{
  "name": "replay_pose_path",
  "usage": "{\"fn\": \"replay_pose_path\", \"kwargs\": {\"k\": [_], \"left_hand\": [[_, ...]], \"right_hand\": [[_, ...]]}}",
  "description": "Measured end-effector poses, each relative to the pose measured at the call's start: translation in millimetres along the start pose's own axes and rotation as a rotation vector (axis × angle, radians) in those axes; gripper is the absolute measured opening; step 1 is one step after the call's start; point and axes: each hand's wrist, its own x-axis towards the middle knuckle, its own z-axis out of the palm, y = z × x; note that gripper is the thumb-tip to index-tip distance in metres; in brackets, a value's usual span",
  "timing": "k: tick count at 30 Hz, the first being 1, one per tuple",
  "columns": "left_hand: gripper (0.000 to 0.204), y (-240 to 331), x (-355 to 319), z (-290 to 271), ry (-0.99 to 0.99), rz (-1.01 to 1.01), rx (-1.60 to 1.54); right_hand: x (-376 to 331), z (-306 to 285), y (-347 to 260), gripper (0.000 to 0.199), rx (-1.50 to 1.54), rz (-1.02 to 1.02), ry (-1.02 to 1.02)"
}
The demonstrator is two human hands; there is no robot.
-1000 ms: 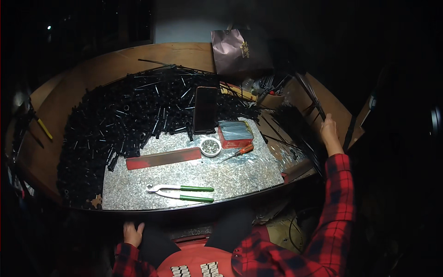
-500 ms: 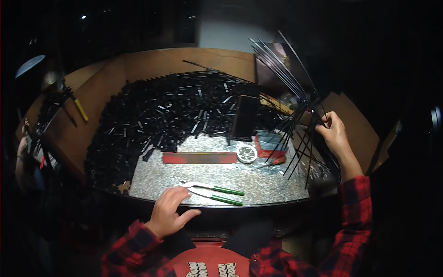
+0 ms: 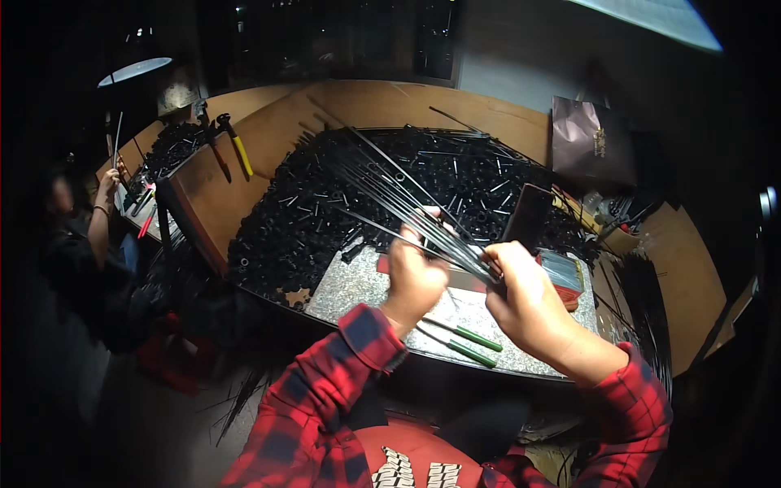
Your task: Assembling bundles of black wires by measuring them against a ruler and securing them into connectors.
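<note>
A bundle of thin black rods slants up and to the left above the worktable, its far ends fanned out. My right hand is closed round the near end of the bundle. Farther along the rods, my left hand has its fingers curled against them; that hand is slightly blurred. Below and between the hands, green-handled pliers lie on the speckled grey slab, their jaws partly hidden. Behind my hands a red and dark flat strip is mostly covered.
Small black parts are heaped behind the slab, inside a wooden rim. A dark phone-like slab leans at the right, near a red box. Hammers hang at the left; another person works beyond them.
My right hand has brought the rods from the right toward the middle, tilting them leftward. My left hand has left the table edge and risen onto the bundle. The view has turned left.
</note>
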Motion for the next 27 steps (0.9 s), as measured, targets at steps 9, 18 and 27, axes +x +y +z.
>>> {"fn": "replay_pose_path", "kwargs": {"k": [9,18,27], "left_hand": [[0.018,29,30,-73,0.076,0.037,0.229],[0.017,45,25,-67,-0.035,-0.115,0.120],[0.016,60,18,-70,-0.040,-0.125,0.264]], "right_hand": [[-32,14,-16,0.033,0.649,0.544,-0.514],[-45,37,-9,0.021,1.098,0.896,-0.328],[-87,-19,85,0.023,0.542,0.723,0.490]]}}
